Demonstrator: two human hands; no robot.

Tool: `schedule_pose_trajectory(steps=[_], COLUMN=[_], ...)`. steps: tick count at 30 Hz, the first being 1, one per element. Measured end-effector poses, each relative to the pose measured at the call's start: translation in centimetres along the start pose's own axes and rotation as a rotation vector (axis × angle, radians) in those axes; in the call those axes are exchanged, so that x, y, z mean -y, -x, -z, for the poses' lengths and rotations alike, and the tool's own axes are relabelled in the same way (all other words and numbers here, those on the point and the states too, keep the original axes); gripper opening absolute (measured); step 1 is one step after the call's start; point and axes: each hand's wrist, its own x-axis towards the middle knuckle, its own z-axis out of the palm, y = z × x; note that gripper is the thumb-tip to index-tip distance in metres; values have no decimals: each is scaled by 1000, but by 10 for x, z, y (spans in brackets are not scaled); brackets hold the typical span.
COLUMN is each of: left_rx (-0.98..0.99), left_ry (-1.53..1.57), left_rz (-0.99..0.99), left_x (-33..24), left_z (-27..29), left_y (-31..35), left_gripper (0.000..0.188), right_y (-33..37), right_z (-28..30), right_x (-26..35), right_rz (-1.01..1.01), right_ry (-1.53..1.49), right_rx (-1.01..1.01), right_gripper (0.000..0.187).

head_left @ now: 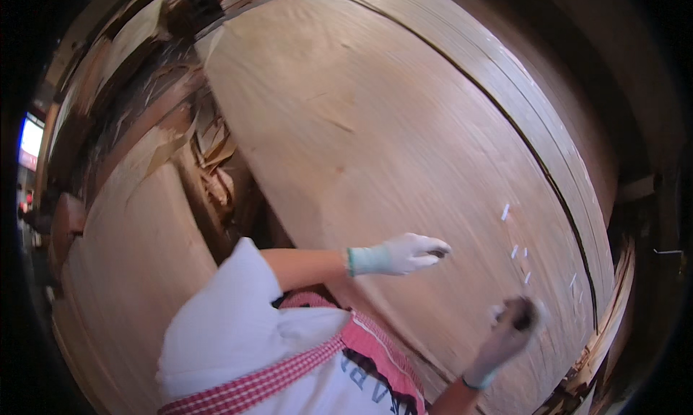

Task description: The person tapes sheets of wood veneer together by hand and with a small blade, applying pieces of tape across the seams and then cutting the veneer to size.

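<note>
A broad sheet of pale wood veneer (317,119) lies before me, its grain running lengthwise. Over it, my left hand (404,254) in a white glove with a green cuff has its fingers pressed together. Something dark (437,253) shows at those fingertips, too small to name. Lower right, my right hand (509,335), gloved too, is smeared by motion around a dark roundish thing (523,314) whose kind I cannot make out. Short white strips (505,212) lie on the veneer between and beyond the hands.
A long dark gap (498,115) runs along the sheet's right side, with a narrower strip of veneer (548,119) beyond. Splintered wood (606,328) sticks out at the lower right. Another veneer stack (137,241) stands to my left, with torn scraps (216,176) in between.
</note>
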Motion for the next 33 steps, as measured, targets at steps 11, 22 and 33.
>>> schedule_pose_trajectory(steps=[11,22,33], left_rx=[-420,-748,-408], left_ry=[586,155,-666], left_rz=[-211,-88,-308], left_x=[-148,-50,91], left_z=[51,257,329], left_y=[227,234,45], left_gripper=[20,7,11], right_y=[143,169,152], right_z=[-117,-278,-413], right_x=[133,192,81], right_rz=[389,-504,-625], right_ry=[-446,-383,-215], right_rx=[673,1026,357], right_gripper=[14,18,19])
